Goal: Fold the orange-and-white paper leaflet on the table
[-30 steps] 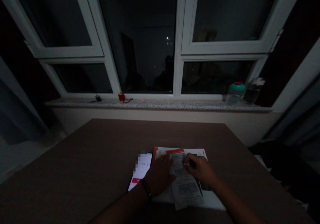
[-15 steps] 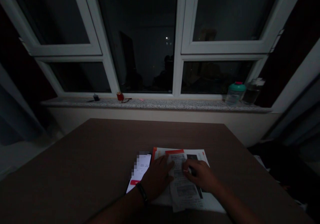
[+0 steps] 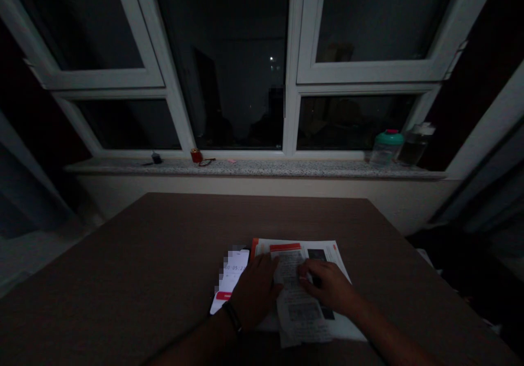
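A thin sheet of printed paper (image 3: 301, 306), creased and partly see-through, lies over an open-looking printed booklet (image 3: 338, 322) on the table. An orange-red band runs along the sheet's top. My left hand (image 3: 257, 287), a dark band on its wrist, lies flat with its fingers stretched out at the sheet's left edge. At the opposite edge, my right hand (image 3: 325, 284) is closed, its thumb and fingers curled together over the paper. Whatever sits between those fingertips is too dark to make out. Just left of my left hand is a lit phone (image 3: 231, 273) showing a running timer.
The brown table (image 3: 184, 235) reaches to the wall below the window. On the stone sill (image 3: 262, 168) stand a red jar (image 3: 196, 155), a small dark bottle (image 3: 156, 158), a green-lidded bottle (image 3: 387, 148) and a clear bottle (image 3: 415, 145). The room is dim.
The view has shifted slightly. Both hands stay nearly where they were on the paper, the left flat and the right curled. The phone's timer has advanced.
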The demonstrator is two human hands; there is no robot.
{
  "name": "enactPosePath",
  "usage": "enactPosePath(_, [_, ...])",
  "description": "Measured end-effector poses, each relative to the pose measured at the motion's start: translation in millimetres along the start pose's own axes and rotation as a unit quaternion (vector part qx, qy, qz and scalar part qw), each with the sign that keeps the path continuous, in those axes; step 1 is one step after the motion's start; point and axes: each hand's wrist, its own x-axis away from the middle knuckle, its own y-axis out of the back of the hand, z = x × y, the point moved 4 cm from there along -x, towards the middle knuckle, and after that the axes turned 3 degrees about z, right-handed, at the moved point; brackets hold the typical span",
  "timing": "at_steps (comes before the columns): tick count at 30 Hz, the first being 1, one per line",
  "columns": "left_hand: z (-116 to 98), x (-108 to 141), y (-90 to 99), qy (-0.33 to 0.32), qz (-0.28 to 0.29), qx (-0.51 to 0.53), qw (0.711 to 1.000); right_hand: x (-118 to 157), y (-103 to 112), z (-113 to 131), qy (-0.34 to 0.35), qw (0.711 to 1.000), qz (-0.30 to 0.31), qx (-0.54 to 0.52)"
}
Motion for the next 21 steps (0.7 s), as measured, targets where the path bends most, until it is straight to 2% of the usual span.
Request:
enactPosePath(6, [3.7,1.7,-6.0,-0.022,0.000,0.000,1.000,-1.3,0.5,-0.8,-0.011,0.998,-0.022,-0.056])
enactPosePath(13, [2.2,-0.1,-3.4,-0.019,0.005,0.017,1.000,-6.2,-0.9,-13.5,-0.032,0.988,-0.048,-0.144])
enactPosePath(21, [2.0,1.1,-6.3,-0.013,0.019,0.042,0.999,-16.8,6.5,-12.1,-0.013,0.991,-0.036,-0.128])
